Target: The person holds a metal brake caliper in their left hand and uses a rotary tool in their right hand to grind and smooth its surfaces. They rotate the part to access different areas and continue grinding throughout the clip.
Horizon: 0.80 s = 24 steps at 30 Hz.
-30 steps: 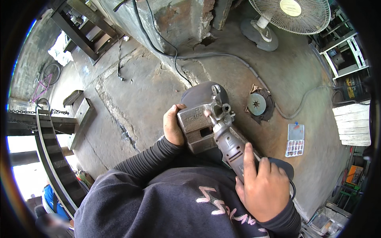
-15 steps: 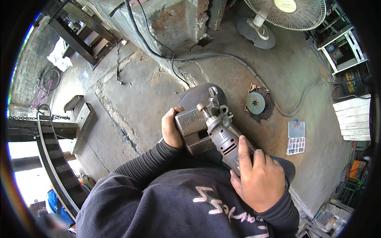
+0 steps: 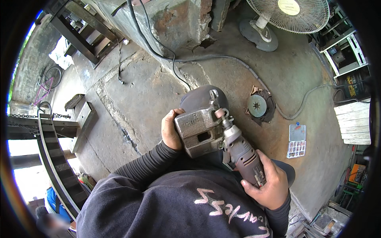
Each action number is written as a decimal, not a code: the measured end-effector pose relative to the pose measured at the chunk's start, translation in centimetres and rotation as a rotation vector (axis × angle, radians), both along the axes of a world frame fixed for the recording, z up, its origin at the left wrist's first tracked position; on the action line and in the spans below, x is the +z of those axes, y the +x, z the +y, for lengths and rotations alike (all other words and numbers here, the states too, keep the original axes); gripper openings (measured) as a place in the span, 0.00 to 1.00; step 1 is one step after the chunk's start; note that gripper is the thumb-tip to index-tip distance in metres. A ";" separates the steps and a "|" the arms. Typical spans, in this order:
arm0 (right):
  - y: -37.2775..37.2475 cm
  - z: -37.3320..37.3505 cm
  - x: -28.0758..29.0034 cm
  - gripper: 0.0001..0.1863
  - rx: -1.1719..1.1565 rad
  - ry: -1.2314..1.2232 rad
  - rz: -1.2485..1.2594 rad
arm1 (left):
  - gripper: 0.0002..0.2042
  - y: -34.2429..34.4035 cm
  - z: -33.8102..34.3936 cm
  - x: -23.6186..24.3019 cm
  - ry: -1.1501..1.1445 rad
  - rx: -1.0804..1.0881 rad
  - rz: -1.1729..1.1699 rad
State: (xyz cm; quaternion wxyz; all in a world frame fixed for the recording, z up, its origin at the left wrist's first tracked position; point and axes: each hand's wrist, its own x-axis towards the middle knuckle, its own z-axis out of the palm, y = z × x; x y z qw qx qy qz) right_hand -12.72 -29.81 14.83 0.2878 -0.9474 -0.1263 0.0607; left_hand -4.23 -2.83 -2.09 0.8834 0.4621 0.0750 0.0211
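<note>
A cast-metal brake caliper (image 3: 194, 126) is propped against my raised knee, and my left hand (image 3: 171, 131) is wrapped round its left end. My right hand (image 3: 270, 183) grips a grey rotary tool (image 3: 245, 154) round its body, with the thumb and a finger on either side. The tool slants up and left across the caliper's right side. At its tip, a small pinkish grinding bit (image 3: 219, 114) lies over the bracket (image 3: 214, 97) end of the caliper; whether it touches the metal I cannot tell.
On the floor to the right lie a round metal disc (image 3: 257, 106) and an open plastic compartment box (image 3: 297, 141) of small accessories. A cable (image 3: 238, 59) snakes across the concrete. A white fan (image 3: 260, 33) stands at the far right, and a curved metal ramp (image 3: 55, 158) is at the left.
The rotary tool has swung and shifted right, so its bit now lies farther right, by the bracket. My right hand has turned and its forefinger now wraps the body. My left hand stays on the caliper.
</note>
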 end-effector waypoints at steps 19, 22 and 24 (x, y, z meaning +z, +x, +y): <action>0.9 1.2 -3.0 0.42 0.025 -0.065 -0.020 | 0.23 0.4 -0.2 0.2 -0.097 0.014 0.011; 1.2 1.3 -3.0 0.42 -0.009 -0.101 -0.057 | 0.21 0.2 0.0 0.4 -0.105 -0.004 0.042; 1.1 1.3 -2.8 0.41 0.035 -0.101 -0.033 | 0.20 0.1 0.1 0.4 -0.101 -0.015 0.060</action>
